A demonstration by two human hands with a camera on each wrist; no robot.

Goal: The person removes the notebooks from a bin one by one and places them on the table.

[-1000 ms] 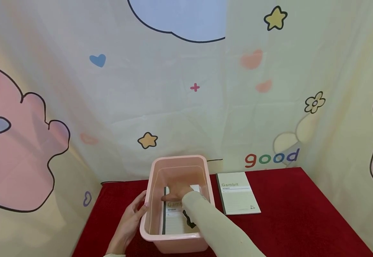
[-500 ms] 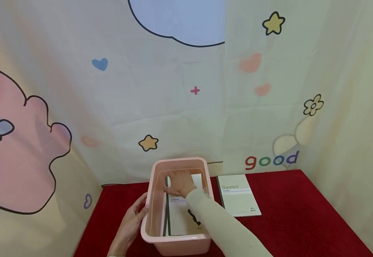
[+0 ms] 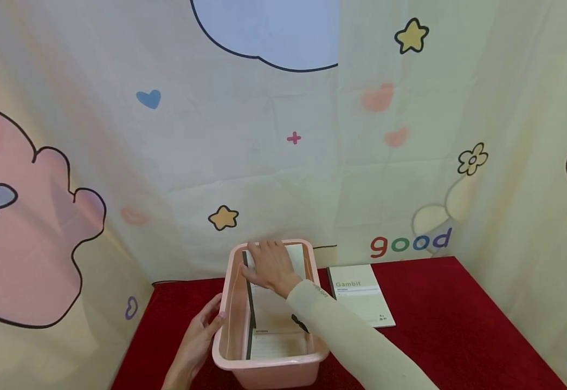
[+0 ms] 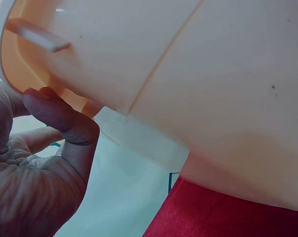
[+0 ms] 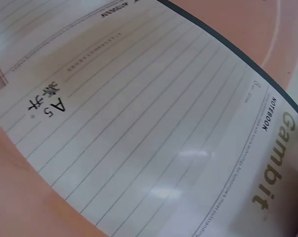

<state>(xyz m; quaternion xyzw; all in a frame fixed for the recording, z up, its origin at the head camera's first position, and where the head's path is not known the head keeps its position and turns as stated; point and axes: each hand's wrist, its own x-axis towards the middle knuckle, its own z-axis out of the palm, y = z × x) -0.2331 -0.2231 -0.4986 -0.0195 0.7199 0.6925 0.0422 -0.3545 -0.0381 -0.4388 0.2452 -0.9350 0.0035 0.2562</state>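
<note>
From where I sit, most fingers of the left hand [image 3: 195,336] are lost behind the pink bin [image 3: 274,374]. The right hand [image 3: 270,268] covers the upper notebook's [image 3: 271,306] title, and that notebook hides the top of the lower notebook [image 3: 278,344]. A pale sleeve [image 3: 352,330] blocks my sight of part of the bin's right rim and one corner of the spare notebook [image 3: 366,300] near the bench's [image 3: 435,309] far edge. The bench's near edge is cut off. Some of the cover's fine print is too small to read.
</note>
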